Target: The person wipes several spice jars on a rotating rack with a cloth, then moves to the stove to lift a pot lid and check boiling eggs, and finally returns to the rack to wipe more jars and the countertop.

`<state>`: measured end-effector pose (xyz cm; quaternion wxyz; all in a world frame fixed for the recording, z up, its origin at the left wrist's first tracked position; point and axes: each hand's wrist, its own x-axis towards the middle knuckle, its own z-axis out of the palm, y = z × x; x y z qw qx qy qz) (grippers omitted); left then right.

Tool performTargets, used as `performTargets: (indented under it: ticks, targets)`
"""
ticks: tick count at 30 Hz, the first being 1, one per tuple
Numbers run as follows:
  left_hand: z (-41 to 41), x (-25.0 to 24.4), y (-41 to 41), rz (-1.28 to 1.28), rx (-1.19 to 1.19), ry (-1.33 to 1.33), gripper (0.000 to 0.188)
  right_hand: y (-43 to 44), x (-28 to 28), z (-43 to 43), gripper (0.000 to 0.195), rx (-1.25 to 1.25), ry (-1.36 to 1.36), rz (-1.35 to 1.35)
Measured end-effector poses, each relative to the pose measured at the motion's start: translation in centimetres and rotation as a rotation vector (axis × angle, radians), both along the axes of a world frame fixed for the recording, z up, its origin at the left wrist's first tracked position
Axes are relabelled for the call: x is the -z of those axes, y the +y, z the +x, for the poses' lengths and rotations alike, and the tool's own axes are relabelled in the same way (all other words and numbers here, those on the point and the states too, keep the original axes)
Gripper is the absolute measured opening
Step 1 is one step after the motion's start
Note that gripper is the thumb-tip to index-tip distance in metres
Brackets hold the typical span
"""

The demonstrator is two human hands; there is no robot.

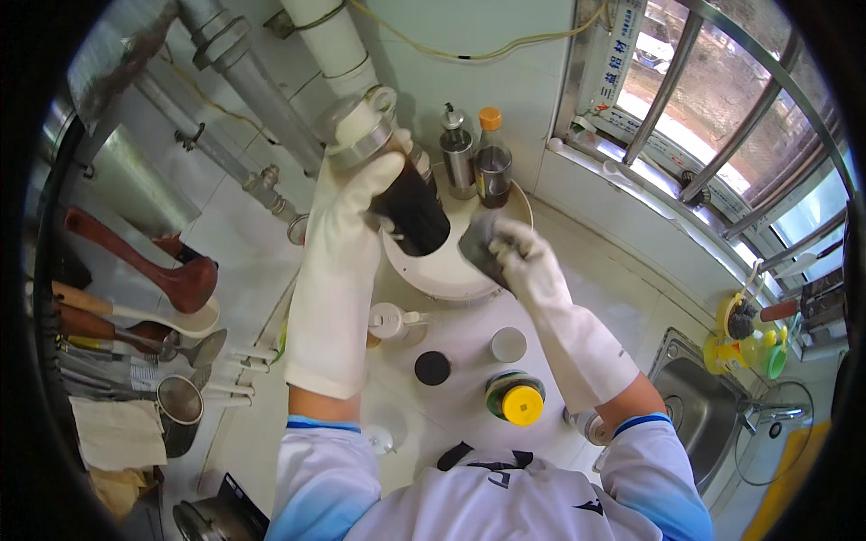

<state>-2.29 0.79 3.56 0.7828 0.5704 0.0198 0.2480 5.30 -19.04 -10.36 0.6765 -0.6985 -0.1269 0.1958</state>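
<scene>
Both of my hands wear long white rubber gloves. Raised in front of me, my left hand (379, 176) grips a tilted jar (414, 209) with dark contents and a metal-collared clear top. A dark grey cloth (484, 247) is bunched in my right hand (517, 253), just right of the jar and apart from it. Beneath the hands is a round white tray (440, 274); on it stand a metal-and-glass pump bottle (459, 159) and an orange-capped bottle of dark liquid (493, 169). Part of another container shows behind the jar.
On the counter are a white-lidded jug (389, 321), a black-topped container (432, 368), a grey-topped container (509, 345) and a yellow-capped jar (522, 404). A steel sink (697, 406) lies right, below a barred window. Ladles (183, 280) and other utensils hang left, near wall pipes (264, 95).
</scene>
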Motion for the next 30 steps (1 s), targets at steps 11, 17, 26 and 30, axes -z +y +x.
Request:
performTargets:
  ticks: [11,17,26,30]
  targets:
    - [1.9,-1.3,-1.4,0.270,-0.176,0.119,0.065,3.3,-2.4,3.3,0.037,0.177,0.172,0.523]
    - [1.4,-0.1,-1.8,0.092,-0.201,0.019,0.058,6.2,-9.8,0.2,0.043,-0.060,-0.853,0.390]
    - [-1.3,-1.8,0.4,0.008,0.110,0.048,0.062,3.2,-10.1,2.5,0.039,-0.108,-0.156,0.368]
    - [0.3,0.4,1.8,0.144,0.042,-0.099,0.068,8.9,-10.4,1.0,0.043,-0.265,0.447,0.617]
